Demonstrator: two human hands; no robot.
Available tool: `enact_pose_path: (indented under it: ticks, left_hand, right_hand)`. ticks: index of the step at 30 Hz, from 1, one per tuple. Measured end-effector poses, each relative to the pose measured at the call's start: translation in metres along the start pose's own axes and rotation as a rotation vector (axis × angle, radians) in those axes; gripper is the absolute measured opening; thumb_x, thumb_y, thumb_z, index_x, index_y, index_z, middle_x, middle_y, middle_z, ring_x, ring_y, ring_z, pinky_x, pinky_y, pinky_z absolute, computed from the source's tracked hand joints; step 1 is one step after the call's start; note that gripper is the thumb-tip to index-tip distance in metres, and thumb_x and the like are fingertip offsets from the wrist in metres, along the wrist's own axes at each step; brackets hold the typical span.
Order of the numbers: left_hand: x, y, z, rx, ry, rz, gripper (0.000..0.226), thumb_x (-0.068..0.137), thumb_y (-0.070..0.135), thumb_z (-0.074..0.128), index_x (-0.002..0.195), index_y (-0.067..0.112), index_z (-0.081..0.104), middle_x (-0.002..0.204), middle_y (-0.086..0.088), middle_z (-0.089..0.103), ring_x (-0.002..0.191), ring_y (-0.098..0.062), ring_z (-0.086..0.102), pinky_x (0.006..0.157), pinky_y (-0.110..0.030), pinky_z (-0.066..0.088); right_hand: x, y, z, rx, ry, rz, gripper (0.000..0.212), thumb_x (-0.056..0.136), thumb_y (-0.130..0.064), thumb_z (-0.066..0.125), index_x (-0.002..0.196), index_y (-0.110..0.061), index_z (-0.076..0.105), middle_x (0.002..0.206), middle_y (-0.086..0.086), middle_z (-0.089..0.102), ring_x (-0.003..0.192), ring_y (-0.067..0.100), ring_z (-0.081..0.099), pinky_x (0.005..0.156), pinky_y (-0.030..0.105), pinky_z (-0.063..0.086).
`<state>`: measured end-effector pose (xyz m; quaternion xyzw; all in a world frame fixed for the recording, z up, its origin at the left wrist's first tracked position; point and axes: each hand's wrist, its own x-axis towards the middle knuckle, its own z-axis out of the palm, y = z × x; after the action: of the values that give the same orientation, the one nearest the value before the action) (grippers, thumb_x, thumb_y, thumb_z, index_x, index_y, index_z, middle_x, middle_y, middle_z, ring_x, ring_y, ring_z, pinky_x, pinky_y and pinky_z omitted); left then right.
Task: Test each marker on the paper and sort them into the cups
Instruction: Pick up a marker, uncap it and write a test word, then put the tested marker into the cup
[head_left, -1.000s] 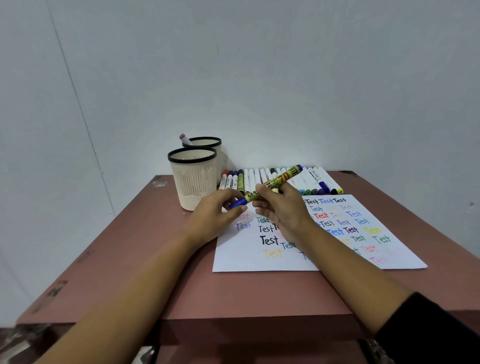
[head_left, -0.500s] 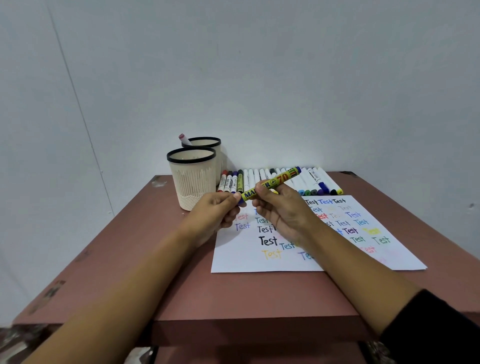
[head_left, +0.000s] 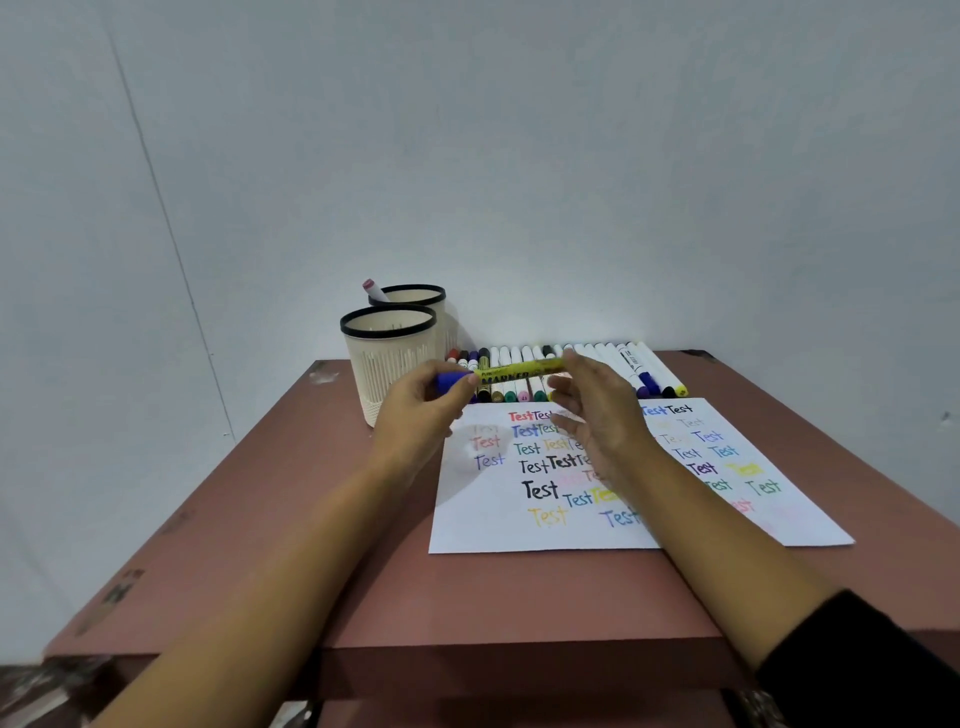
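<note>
Yellow marker (head_left: 519, 371) level above paper (head_left: 519, 532), beside 2 cups (head_left: 387, 358); left hand (head_left: 421, 410) grips blue cap (head_left: 449, 382); right hand (head_left: 602, 415) at barrel end, hold blurred, unclear; risk: cap pops abruptly, barrel drops onto marker row (head_left: 660, 371).

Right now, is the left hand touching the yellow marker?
Touching. The head view shows the left hand with its fingers and thumb curled round the blue capped end of the yellow marker, with no gap between them.

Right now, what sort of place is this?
Probably a staged test corner, not a working office: a small reddish table pushed into bare white walls, a paper covered in coloured "Test" scribbles, and a row of markers beside two cups.
</note>
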<state>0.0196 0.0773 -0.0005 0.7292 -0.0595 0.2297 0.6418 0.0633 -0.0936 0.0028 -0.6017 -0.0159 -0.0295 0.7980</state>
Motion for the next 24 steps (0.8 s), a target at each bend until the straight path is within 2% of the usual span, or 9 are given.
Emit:
enact_pose_path:
  ticks: [3, 6, 8, 10, 13, 16, 18, 21, 24]
  left_hand:
    - [-0.003, 0.014, 0.004, -0.051, 0.077, 0.012, 0.012, 0.090, 0.011, 0.059, 0.079, 0.017, 0.058, 0.060, 0.008, 0.057, 0.052, -0.003, 0.052, 0.054, -0.025, 0.044]
    - [0.001, 0.023, 0.001, -0.012, 0.117, 0.039, 0.013, 0.089, 0.013, 0.060, 0.077, 0.018, 0.057, 0.074, -0.006, 0.062, 0.069, -0.016, 0.062, 0.069, -0.033, 0.055]
    - [0.007, 0.027, -0.002, 0.094, 0.101, 0.082, 0.010, 0.082, 0.023, 0.064, 0.074, 0.022, 0.058, 0.078, -0.014, 0.064, 0.078, -0.033, 0.064, 0.080, -0.049, 0.054]
    - [0.017, 0.035, -0.006, 0.198, 0.102, 0.129, 0.011, 0.082, 0.021, 0.064, 0.075, 0.025, 0.057, 0.076, -0.006, 0.064, 0.082, -0.032, 0.065, 0.083, -0.052, 0.052]
    - [0.034, 0.055, -0.011, 0.282, 0.108, 0.213, 0.012, 0.086, 0.015, 0.061, 0.091, 0.023, 0.052, 0.083, 0.004, 0.062, 0.082, -0.016, 0.064, 0.079, -0.036, 0.056]
    - [0.054, 0.080, -0.020, 0.361, 0.158, 0.272, 0.022, 0.088, 0.015, 0.058, 0.107, 0.020, 0.049, 0.083, 0.005, 0.060, 0.072, -0.003, 0.061, 0.058, -0.009, 0.047]
    - [0.071, 0.092, -0.027, 0.401, 0.197, 0.279, 0.023, 0.088, 0.016, 0.057, 0.109, 0.019, 0.048, 0.084, 0.000, 0.061, 0.070, -0.009, 0.060, 0.056, -0.013, 0.047]
    - [0.095, 0.103, -0.039, 0.419, 0.258, 0.251, 0.020, 0.086, 0.015, 0.056, 0.102, 0.020, 0.046, 0.090, -0.010, 0.063, 0.071, -0.021, 0.058, 0.063, -0.032, 0.052]
    - [0.115, 0.109, -0.047, 0.431, 0.328, 0.242, 0.017, 0.086, 0.014, 0.056, 0.099, 0.017, 0.045, 0.089, -0.009, 0.061, 0.067, -0.020, 0.055, 0.056, -0.028, 0.048]
  right_hand:
    - [0.003, 0.001, -0.005, -0.301, 0.177, -0.146, 0.022, 0.097, -0.024, 0.047, 0.112, -0.016, 0.061, 0.089, -0.001, 0.062, 0.081, 0.014, 0.057, 0.067, 0.024, 0.045]
    - [0.000, 0.011, -0.006, -0.659, 0.100, -0.336, 0.026, 0.098, -0.018, 0.043, 0.110, -0.009, 0.064, 0.078, -0.002, 0.061, 0.064, 0.009, 0.050, 0.056, 0.022, 0.039]
    - [-0.004, 0.019, -0.005, -0.883, -0.017, -0.390, 0.026, 0.097, -0.019, 0.047, 0.111, -0.008, 0.066, 0.095, 0.006, 0.067, 0.080, 0.014, 0.059, 0.068, 0.025, 0.045]
    - [-0.002, 0.026, -0.005, -1.056, -0.104, -0.413, 0.026, 0.095, -0.020, 0.052, 0.115, -0.010, 0.066, 0.113, 0.008, 0.064, 0.101, 0.021, 0.059, 0.086, 0.029, 0.047]
    - [0.001, 0.029, -0.007, -1.180, -0.186, -0.422, 0.027, 0.091, -0.023, 0.058, 0.114, -0.013, 0.068, 0.116, 0.009, 0.063, 0.108, 0.023, 0.058, 0.093, 0.036, 0.048]
    - [0.002, 0.031, -0.008, -1.242, -0.198, -0.420, 0.025, 0.090, -0.025, 0.057, 0.109, -0.017, 0.070, 0.112, 0.007, 0.063, 0.108, 0.024, 0.057, 0.091, 0.037, 0.049]
    - [0.001, 0.032, -0.008, -1.244, -0.196, -0.430, 0.025, 0.090, -0.025, 0.056, 0.109, -0.017, 0.070, 0.112, 0.006, 0.062, 0.108, 0.024, 0.056, 0.091, 0.036, 0.048]
    - [0.002, 0.033, -0.009, -1.238, -0.191, -0.437, 0.024, 0.091, -0.025, 0.056, 0.109, -0.017, 0.070, 0.112, 0.005, 0.061, 0.108, 0.023, 0.055, 0.091, 0.034, 0.047]
    - [0.003, 0.033, -0.008, -1.249, -0.183, -0.445, 0.024, 0.091, -0.027, 0.056, 0.109, -0.020, 0.070, 0.110, 0.004, 0.061, 0.107, 0.022, 0.055, 0.090, 0.033, 0.047]
